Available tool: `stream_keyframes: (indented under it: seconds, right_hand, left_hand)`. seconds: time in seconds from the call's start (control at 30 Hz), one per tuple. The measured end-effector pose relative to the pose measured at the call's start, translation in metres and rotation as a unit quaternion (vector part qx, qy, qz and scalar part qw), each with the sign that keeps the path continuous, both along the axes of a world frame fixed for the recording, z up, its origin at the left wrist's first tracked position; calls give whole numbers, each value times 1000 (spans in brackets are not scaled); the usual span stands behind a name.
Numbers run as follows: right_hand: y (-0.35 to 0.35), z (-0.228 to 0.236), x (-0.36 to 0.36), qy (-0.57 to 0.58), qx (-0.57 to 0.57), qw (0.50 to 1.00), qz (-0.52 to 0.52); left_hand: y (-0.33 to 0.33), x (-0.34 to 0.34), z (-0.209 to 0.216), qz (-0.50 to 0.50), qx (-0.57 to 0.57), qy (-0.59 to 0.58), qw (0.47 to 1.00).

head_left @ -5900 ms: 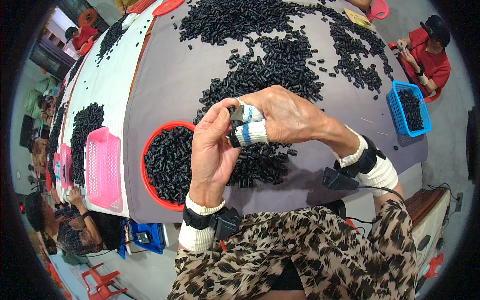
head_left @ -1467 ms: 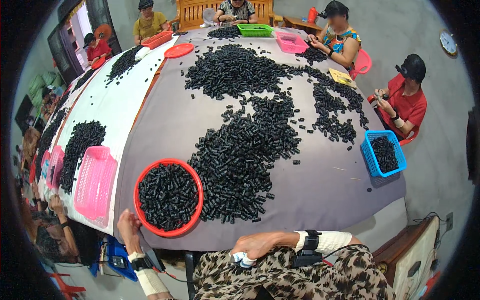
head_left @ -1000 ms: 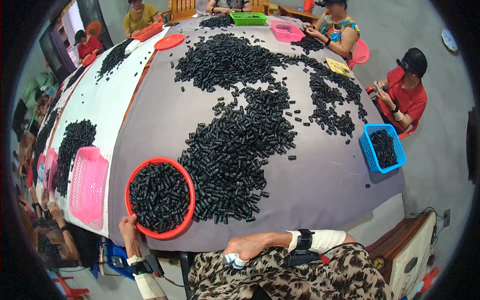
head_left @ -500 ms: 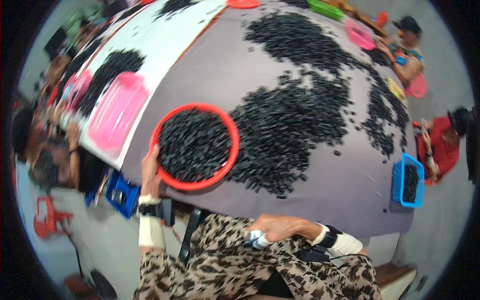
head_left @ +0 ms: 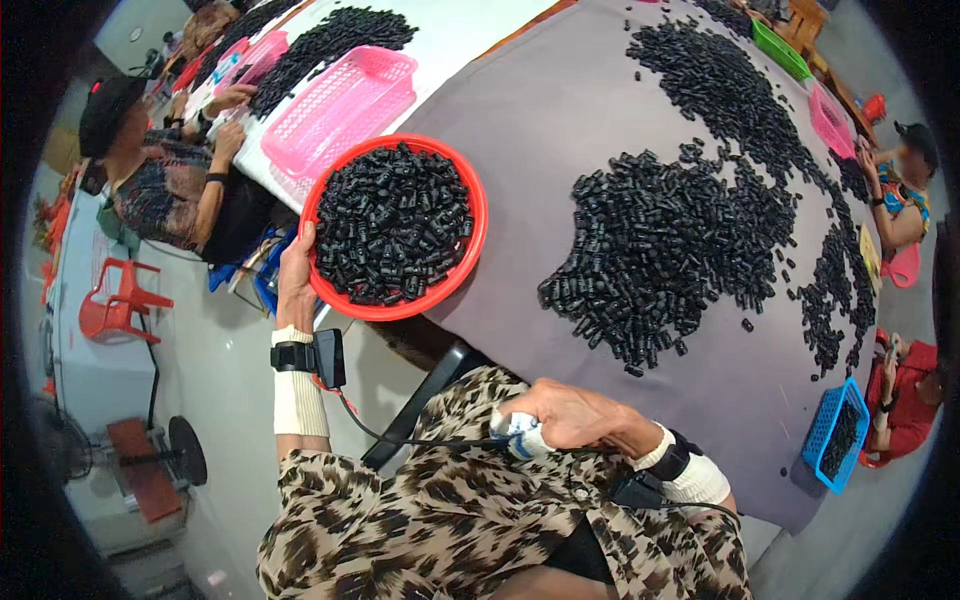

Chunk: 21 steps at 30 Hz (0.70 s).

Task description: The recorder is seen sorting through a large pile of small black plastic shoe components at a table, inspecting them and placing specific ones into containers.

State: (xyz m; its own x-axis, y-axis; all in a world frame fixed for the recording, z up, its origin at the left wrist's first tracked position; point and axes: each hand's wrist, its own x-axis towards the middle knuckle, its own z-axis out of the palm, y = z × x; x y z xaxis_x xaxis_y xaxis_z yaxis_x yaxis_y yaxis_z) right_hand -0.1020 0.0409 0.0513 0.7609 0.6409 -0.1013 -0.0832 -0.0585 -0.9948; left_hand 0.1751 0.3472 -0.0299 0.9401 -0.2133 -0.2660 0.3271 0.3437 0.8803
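My left hand is closed on the left rim of a round red basin. The basin is heaped with small black cylindrical pieces and sits at the near left corner of the grey-covered table, partly past its edge. In front of my lap, my right hand is closed round a crumpled white and blue thing, perhaps a cloth. A large pile of the same black pieces lies to the right of the basin, with a strip of grey tablecloth between them.
A pink basket stands on the white table beyond the basin. To the left, a person sits near a red plastic chair. A blue basket stands at the right edge, near two people. Dark cables run from my wrist straps.
The view has swung left. My left hand has moved the red basin away from the black pile, toward the table's left edge. My right hand stays closed at my lap.
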Motion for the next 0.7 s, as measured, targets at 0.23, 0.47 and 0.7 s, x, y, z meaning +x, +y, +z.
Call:
stream_keyframes:
  seconds: [0.23, 0.47, 0.7]
  right_hand:
    - [37, -2, 29, -15, 28, 997, 75]
    - [63, -15, 31, -27, -66, 990, 122]
    - [73, -19, 31, -60, -109, 978, 170]
  left_hand:
    - [74, -26, -1, 54, 17, -32, 998]
    - [171, -69, -24, 123, 25, 29, 992]
    - [204, -116, -60, 174, 80, 76, 979]
